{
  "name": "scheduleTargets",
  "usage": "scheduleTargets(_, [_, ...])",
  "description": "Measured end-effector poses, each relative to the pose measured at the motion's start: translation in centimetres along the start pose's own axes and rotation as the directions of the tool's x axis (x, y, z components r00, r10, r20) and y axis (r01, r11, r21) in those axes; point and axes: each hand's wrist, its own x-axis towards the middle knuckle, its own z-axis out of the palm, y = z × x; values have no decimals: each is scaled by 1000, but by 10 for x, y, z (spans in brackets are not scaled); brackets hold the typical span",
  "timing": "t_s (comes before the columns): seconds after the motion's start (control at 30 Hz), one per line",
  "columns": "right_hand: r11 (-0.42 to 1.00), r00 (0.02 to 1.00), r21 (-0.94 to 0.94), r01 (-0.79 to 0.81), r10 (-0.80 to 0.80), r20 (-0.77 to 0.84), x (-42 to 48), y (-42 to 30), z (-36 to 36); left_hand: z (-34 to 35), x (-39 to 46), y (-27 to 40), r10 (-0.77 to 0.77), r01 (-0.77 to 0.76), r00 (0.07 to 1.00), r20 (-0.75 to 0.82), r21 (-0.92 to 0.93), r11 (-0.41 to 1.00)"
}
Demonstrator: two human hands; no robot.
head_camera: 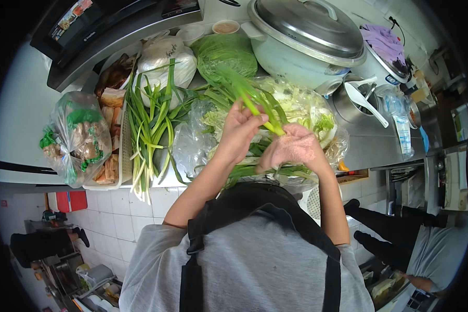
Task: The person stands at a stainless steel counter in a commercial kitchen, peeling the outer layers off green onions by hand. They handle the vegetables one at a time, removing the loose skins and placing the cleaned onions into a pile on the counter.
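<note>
My left hand (240, 130) pinches a green garlic stalk (249, 103), its leaves blurred and pointing away from me. My right hand (319, 156) holds a pink cloth (290, 145) against the stalk's lower end; the cloth covers most of its fingers. Below both hands is a clear plastic bag of leafy cabbage (296, 105), with loose green leaves (273, 171) along its near side. To the left, a bunch of green garlic (150, 128) lies with its white ends over the counter's front edge.
At left, a plastic basket (125, 148) holds chunks of meat, beside a tied bag of brown produce (87, 136). A large lidded pot (292, 58) stands behind. Right of it, a metal container (355, 101) holds ladles. Other people (433, 249) are in the kitchen.
</note>
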Motion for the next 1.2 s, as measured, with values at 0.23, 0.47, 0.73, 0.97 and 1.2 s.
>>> scheduleTargets(0.23, [995, 993, -103, 7, -19, -114, -32, 32, -18, -38, 29, 43, 242, -186, 962, -130, 343, 921])
scheduleTargets(0.47, [915, 915, 344, -210, 308, -261, -58, 107, -52, -48, 44, 89, 511, -384, 844, -165, 480, 789])
scheduleTargets(0.73, [987, 925, -125, -105, 50, -376, -77, 60, -44, -78, 25, 112, 813, 174, 579, -61, 984, -50])
scheduleTargets(0.97, [967, 958, -254, 23, -94, -272, -67, 0, -34, -5, 14, 67, 388, -475, 758, 525, 851, -224])
scheduleTargets(1.2, [922, 958, -375, 97, -188, -215, -74, 6, -37, -22, 40, 52, 43, -524, 850, 524, 852, -20])
